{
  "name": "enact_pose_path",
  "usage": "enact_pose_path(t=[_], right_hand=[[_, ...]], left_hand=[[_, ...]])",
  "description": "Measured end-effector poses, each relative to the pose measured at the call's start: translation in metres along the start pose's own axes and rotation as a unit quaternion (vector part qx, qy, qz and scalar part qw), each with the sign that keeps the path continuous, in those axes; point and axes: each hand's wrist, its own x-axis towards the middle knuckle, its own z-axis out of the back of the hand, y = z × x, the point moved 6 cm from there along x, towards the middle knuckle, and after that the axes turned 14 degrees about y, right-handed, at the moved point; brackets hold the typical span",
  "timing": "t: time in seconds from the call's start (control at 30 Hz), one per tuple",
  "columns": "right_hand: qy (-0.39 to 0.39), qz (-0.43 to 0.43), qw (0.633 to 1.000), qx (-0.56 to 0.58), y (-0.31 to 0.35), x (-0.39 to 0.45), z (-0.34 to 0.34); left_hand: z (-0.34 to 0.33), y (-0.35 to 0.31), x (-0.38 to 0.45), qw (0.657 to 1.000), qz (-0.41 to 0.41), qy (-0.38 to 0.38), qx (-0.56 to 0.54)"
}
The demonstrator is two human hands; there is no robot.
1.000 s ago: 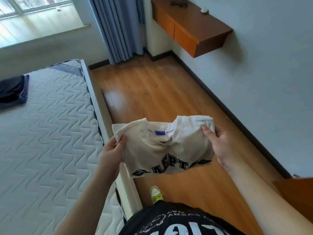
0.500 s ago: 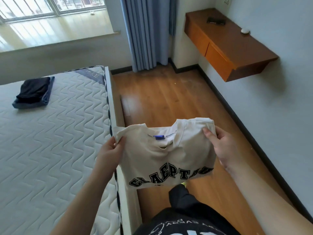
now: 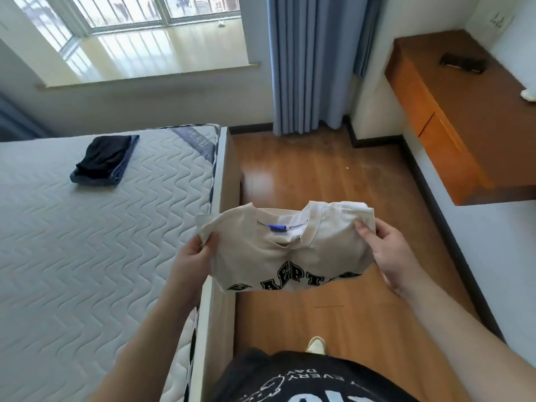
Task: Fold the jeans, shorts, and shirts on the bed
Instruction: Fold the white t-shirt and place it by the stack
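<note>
Beside a quilted bed [image 3: 87, 242] bearing folded dark clothes [image 3: 104, 161], over wooden floor [image 3: 333, 192], both hands' fingers [image 3: 364, 232] pinch a folded cream shirt [image 3: 287, 248].

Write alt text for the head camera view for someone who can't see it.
Both hands, left hand and right hand, hold a folded cream shirt above the wood floor beside the bed. Folded dark clothes lie on the mattress.

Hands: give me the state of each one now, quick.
Left hand: closed, pinching the left edge of the folded cream T-shirt.
Right hand: closed, gripping the T-shirt's right edge.
</note>
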Motion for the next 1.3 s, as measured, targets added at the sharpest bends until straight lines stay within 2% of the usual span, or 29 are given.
enact_pose_path(t=[0.13, 0.27, 0.63, 0.83, 1.07, 1.3], right_hand=[[0.016, -0.004, 1.000, 0.015, 0.018, 0.064, 0.004], [0.042, -0.010, 0.999, 0.022, 0.029, 0.131, -0.005], [0.042, -0.030, 0.999, -0.006, 0.074, 0.309, -0.038], [0.028, -0.031, 0.999, -0.002, 0.103, 0.395, -0.043], [0.080, -0.047, 0.995, -0.032, 0.128, 0.499, -0.056], [0.167, -0.072, 0.982, -0.049, 0.141, 0.627, -0.071]], left_hand=[[0.017, -0.025, 0.038, 0.999, -0.001, -0.045, 0.000], [0.036, -0.042, 0.086, 0.999, -0.006, -0.051, -0.001], [0.068, -0.075, 0.255, 0.995, 0.003, -0.003, -0.101], [0.094, -0.112, 0.340, 0.990, 0.022, -0.010, -0.138], [0.119, -0.129, 0.409, 0.986, 0.012, -0.030, -0.165], [0.139, -0.138, 0.481, 0.975, 0.014, -0.117, -0.187]])
